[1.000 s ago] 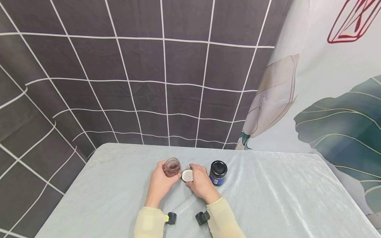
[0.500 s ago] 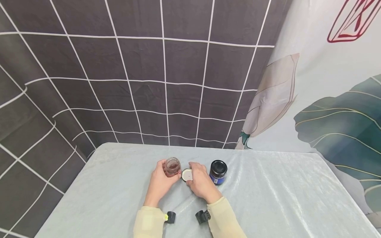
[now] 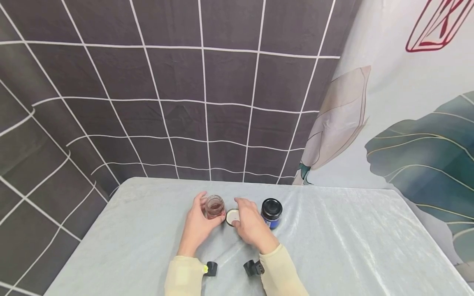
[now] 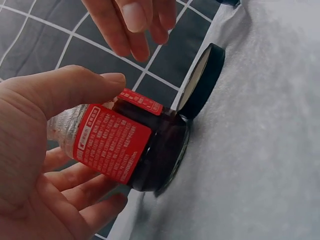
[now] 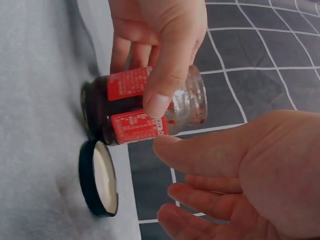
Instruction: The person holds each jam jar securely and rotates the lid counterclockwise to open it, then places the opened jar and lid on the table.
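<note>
An uncapped glass jar (image 3: 215, 207) with a red label (image 4: 112, 142) and dark contents stands on the table. My left hand (image 3: 198, 226) is around it, the thumb at the label and the other fingers spread loosely away from the glass. Beside the jar lies its round lid (image 5: 98, 179), dark outside, with the pale inside facing up. Over the lid, my right hand (image 3: 253, 226) is held with relaxed fingers and thumb apart, gripping nothing. In the head view the right hand hides part of the lid.
A second jar (image 3: 272, 213), black-lidded with a blue label, stands just right of my right hand. Pale cloth covers the table (image 3: 344, 246). Behind it hangs a dark gridded curtain (image 3: 177, 119), with a leaf-patterned one (image 3: 340, 123) at the right.
The left fingers have loosened and drawn off the glass. My right hand has let go of the lid and risen slightly from it. Jar and lid stay in place.
</note>
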`<action>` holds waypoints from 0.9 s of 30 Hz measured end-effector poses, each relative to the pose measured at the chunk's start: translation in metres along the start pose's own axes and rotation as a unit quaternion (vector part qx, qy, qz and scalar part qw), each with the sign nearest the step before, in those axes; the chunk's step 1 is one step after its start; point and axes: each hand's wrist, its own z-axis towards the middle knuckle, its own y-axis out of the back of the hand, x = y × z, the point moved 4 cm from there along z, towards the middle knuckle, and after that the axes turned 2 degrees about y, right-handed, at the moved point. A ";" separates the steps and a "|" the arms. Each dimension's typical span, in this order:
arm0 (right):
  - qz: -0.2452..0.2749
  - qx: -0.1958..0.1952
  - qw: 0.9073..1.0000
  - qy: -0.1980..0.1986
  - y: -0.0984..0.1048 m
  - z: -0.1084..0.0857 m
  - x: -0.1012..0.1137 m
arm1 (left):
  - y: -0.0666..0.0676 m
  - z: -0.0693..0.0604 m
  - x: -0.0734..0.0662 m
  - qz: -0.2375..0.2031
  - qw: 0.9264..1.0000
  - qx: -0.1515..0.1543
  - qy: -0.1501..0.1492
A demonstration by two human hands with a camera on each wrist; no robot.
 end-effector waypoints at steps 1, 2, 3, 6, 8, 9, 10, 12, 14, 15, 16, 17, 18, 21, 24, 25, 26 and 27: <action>-0.002 -0.003 1.000 0.001 0.001 0.000 0.001 | 0.001 0.000 0.000 -0.003 1.000 -0.001 0.000; -0.004 -0.005 1.000 0.002 0.002 0.000 0.001 | 0.001 -0.001 -0.001 -0.006 1.000 -0.001 0.000; -0.005 -0.007 1.000 0.003 0.003 -0.001 0.002 | 0.002 -0.001 -0.002 -0.008 1.000 -0.001 0.000; -0.007 -0.011 1.000 0.003 0.006 -0.001 0.003 | 0.003 -0.002 -0.004 -0.012 1.000 -0.006 -0.001; -0.006 -0.010 1.000 0.004 0.008 -0.002 0.005 | 0.005 -0.002 -0.006 -0.014 1.000 -0.009 0.002; -0.006 -0.012 1.000 0.006 0.009 -0.002 0.005 | 0.006 -0.002 -0.007 -0.015 1.000 -0.010 0.002; -0.008 -0.014 1.000 0.008 0.011 -0.003 0.006 | 0.007 -0.002 -0.008 -0.016 1.000 -0.011 0.001; -0.012 -0.017 1.000 0.010 0.014 -0.004 0.006 | 0.009 -0.002 -0.011 -0.016 1.000 -0.010 -0.001; -0.016 -0.025 0.999 0.015 0.018 -0.005 0.007 | 0.011 -0.002 -0.013 -0.014 1.000 -0.007 -0.008; -0.018 -0.030 0.999 0.018 0.020 -0.005 0.007 | 0.011 -0.002 -0.013 -0.013 1.000 -0.007 -0.010; -0.020 -0.034 0.999 0.020 0.022 -0.006 0.007 | 0.012 -0.002 -0.014 -0.013 1.000 -0.006 -0.012; -0.021 -0.039 0.999 0.023 0.024 -0.006 0.008 | 0.013 -0.002 -0.015 -0.012 1.000 -0.007 -0.014; -0.021 -0.044 0.999 0.025 0.026 -0.007 0.008 | 0.013 -0.003 -0.015 -0.013 1.000 -0.008 -0.014; -0.024 -0.055 0.998 0.029 0.031 -0.008 0.007 | 0.016 -0.004 -0.018 -0.014 1.000 -0.011 -0.013; -0.025 -0.064 0.997 0.034 0.035 -0.010 0.007 | 0.018 -0.004 -0.021 -0.015 1.000 -0.015 -0.013; -0.024 -0.067 0.997 0.036 0.037 -0.010 0.007 | 0.018 -0.004 -0.022 -0.015 1.000 -0.017 -0.014; -0.024 -0.071 0.996 0.038 0.038 -0.011 0.007 | 0.019 -0.004 -0.023 -0.016 1.000 -0.019 -0.014; -0.025 -0.073 0.996 0.041 0.039 -0.011 0.007 | 0.020 -0.003 -0.025 -0.016 1.000 -0.021 -0.015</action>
